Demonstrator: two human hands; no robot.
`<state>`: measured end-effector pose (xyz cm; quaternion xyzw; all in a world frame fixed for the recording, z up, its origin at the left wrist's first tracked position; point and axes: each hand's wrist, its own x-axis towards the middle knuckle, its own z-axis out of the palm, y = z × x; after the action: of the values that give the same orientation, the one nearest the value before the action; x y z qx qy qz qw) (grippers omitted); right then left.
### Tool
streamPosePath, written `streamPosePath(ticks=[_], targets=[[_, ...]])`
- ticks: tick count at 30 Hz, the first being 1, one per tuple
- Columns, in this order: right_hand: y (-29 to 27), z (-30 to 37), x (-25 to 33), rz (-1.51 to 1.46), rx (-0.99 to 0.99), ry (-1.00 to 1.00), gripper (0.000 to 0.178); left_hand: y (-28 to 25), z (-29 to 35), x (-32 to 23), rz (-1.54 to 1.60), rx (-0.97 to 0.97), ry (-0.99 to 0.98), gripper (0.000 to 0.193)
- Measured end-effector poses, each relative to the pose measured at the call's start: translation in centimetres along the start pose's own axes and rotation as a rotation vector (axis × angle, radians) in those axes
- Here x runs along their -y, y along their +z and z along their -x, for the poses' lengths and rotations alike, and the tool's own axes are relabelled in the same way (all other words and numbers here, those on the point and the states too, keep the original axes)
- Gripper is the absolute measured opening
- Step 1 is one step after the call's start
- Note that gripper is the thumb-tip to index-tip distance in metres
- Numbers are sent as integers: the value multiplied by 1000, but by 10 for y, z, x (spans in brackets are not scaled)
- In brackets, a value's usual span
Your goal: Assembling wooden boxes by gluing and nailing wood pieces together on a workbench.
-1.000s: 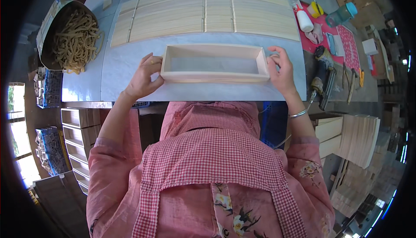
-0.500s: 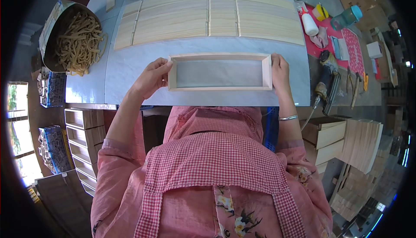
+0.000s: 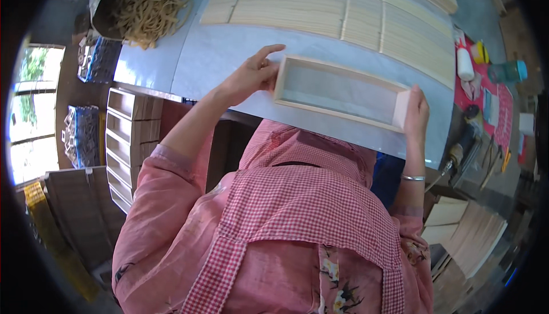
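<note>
A shallow rectangular wooden frame point(image 3: 343, 116) with pale, thin walls is held just above the near part of the table, slanting down to the right. Through its middle a flat greyish surface shows; I cannot tell whether it is a panel or the tabletop. My left hand point(image 3: 251, 78) is at the frame's left end, its thumb and lower fingers against the outer wall, the index finger stretched out away from it. At the other end my right hand point(image 3: 418, 112) grips the short wall, its fingers partly hidden behind the wood.
Grooved pale boards point(image 3: 297, 6) lie beyond the frame. A container point(image 3: 104, 5) of tan strips stands at the left, above stacked wooden frames point(image 3: 123, 142). On the right are a white bottle point(image 3: 465, 65), a teal bottle point(image 3: 507, 72) and a dark power tool point(image 3: 462, 141).
The view has turned, so the table and frame now slant down to the right. My left index finger has lifted and straightened; my right hand keeps its grip on the frame.
</note>
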<state>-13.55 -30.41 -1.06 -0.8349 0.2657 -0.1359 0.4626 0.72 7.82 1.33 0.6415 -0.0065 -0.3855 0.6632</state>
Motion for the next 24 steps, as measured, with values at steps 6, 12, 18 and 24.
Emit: streamPosePath(ticks=[6, 12, 18, 24], targets=[[6, 3, 5, 25, -41, -34, 47, 12, -17, 14, -605, -218, 295, 42], [3, 1, 1, 34, -34, -3, 49, 10, -5, 23, -931, -292, 558, 52], [3, 4, 9, 24, -59, 57, 51, 13, 4, 52, -1005, -288, 795, 65], [10, 0, 6, 203, -34, 28, 54, 14, 16, 49, -1298, -412, 608, 65]])
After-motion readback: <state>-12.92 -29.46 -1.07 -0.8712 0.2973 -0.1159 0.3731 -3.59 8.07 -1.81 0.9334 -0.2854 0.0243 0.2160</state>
